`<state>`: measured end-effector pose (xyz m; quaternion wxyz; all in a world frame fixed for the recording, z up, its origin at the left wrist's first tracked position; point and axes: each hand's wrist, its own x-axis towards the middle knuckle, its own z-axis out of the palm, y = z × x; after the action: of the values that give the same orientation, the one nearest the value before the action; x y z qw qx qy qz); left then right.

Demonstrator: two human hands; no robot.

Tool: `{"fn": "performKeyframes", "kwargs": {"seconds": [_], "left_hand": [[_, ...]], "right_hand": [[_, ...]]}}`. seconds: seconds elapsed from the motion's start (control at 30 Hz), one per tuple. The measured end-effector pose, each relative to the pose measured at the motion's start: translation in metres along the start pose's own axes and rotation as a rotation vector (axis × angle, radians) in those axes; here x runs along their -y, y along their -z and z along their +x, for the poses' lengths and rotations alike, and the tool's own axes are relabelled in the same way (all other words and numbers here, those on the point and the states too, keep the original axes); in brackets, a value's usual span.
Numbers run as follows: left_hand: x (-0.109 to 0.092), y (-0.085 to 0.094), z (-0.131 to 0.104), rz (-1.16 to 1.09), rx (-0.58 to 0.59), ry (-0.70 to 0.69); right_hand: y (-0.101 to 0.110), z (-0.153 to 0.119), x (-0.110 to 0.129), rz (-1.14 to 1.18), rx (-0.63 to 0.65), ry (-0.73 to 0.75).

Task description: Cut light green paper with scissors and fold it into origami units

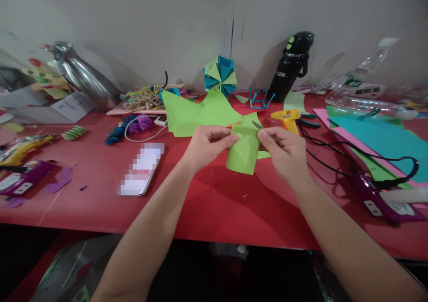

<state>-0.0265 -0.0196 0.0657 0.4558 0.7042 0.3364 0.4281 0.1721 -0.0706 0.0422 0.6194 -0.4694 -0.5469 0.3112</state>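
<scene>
A piece of light green paper [243, 155] is held up between both hands above the red tabletop, its lower part curving. My left hand [209, 143] pinches its left side, thumb on the near face. At its right edge, my right hand [284, 152] is closed with thumb and fingers on the paper. A pointed metal tip [257, 125] sticks out just above the right thumb; the rest of that tool is hidden. Behind my left hand lies a larger green sheet [200, 114] with a jagged top edge. A small green scrap [264, 155] shows beneath the held piece.
A yellow glue gun [286, 118] and black-handled pliers [309, 122] lie beyond my right hand. Black cables run to a purple power strip [381, 199]. A phone [142, 170] lies left. A black bottle [290, 68] and a blue-green paper ball [220, 75] stand by the wall.
</scene>
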Motion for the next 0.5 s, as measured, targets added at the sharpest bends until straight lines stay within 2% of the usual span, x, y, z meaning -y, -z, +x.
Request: {"fn": "performKeyframes", "kwargs": {"seconds": [0.13,0.2,0.37,0.5], "left_hand": [[-0.0007,-0.0028,0.0002,0.088,-0.109,-0.048],[-0.0023,-0.0039,-0.0004,0.109,-0.121,-0.052],[-0.0043,-0.0046,-0.0029,0.089,0.064,0.012],[-0.0023,-0.0046,-0.0023,0.151,0.066,0.039]], "right_hand": [[-0.0001,0.0005,-0.0004,-0.001,-0.009,-0.011],[-0.0006,0.0007,-0.0014,0.008,-0.02,-0.009],[-0.0001,0.0024,-0.0062,0.056,-0.09,-0.026],[-0.0007,0.0042,-0.0074,0.084,-0.095,-0.026]]}}
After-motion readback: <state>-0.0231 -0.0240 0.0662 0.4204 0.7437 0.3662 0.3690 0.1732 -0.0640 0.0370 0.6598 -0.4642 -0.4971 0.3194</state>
